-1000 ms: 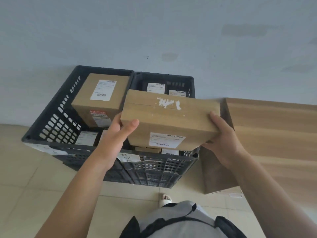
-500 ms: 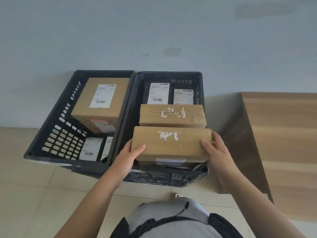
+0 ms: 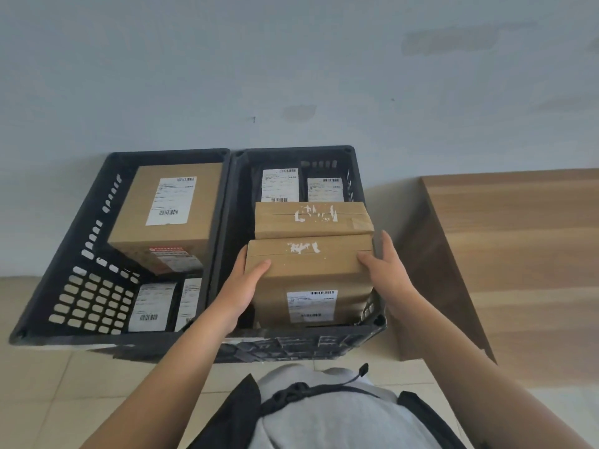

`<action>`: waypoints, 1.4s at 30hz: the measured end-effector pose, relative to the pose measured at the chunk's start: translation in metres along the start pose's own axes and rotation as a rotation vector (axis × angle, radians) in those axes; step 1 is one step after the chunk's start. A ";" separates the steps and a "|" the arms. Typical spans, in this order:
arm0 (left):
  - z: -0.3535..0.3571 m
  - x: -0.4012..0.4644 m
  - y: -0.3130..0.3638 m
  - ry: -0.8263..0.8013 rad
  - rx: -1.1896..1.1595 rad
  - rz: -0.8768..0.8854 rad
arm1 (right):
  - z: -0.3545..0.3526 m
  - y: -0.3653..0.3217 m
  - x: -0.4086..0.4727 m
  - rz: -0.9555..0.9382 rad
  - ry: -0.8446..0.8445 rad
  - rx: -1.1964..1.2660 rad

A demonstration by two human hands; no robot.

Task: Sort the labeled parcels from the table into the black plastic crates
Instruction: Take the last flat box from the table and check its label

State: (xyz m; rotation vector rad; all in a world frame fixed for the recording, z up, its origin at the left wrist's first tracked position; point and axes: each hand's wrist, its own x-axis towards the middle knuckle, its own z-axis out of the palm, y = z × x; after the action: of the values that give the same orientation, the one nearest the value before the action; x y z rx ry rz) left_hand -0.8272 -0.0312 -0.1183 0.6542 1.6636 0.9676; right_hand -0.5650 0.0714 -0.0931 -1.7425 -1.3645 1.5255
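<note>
Head view: your left hand point(image 3: 241, 288) and right hand point(image 3: 387, 270) grip 1 parcel point(image 3: 309, 280) by its sides. It sits inside the right crate point(image 3: 372, 332), touching another parcel point(image 3: 312, 218).

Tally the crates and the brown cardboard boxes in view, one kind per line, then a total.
Black crates: 2, the left crate and the right crate.
Brown boxes: 3, a big box in the left crate, a far box and the held box in the right crate.
Total: 5
</note>
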 end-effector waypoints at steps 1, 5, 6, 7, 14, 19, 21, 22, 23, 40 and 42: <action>0.000 0.000 0.000 -0.013 -0.010 0.013 | -0.001 -0.001 0.003 0.021 -0.011 0.013; 0.000 0.003 0.001 -0.040 -0.072 0.047 | 0.004 -0.007 0.007 0.024 -0.031 0.017; 0.000 0.004 0.002 -0.040 -0.081 0.056 | 0.006 -0.006 0.006 0.014 -0.018 0.015; 0.000 0.004 0.002 -0.037 -0.088 0.064 | 0.008 -0.004 0.004 0.010 -0.006 0.020; -0.004 -0.008 -0.013 0.026 -0.080 0.135 | 0.021 0.021 -0.015 -0.013 0.074 0.099; -0.007 -0.016 -0.025 0.032 -0.125 0.148 | 0.032 0.037 -0.023 -0.055 0.118 0.074; -0.006 -0.014 -0.025 0.029 -0.137 0.152 | 0.031 0.038 -0.024 -0.069 0.122 0.088; -0.006 -0.012 -0.024 0.026 -0.142 0.151 | 0.030 0.037 -0.023 -0.076 0.120 0.095; -0.006 -0.010 -0.022 0.024 -0.145 0.148 | 0.029 0.035 -0.021 -0.083 0.121 0.101; 0.006 -0.005 -0.008 -0.032 -0.083 0.153 | 0.017 0.025 -0.003 -0.105 0.131 0.005; 0.006 -0.006 -0.008 -0.042 -0.090 0.156 | 0.014 0.025 -0.003 -0.109 0.123 0.016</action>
State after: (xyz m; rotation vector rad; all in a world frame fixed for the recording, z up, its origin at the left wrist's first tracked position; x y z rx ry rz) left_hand -0.8193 -0.0382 -0.1227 0.7466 1.5400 1.1262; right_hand -0.5682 0.0549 -0.1162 -1.6941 -1.3576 1.3449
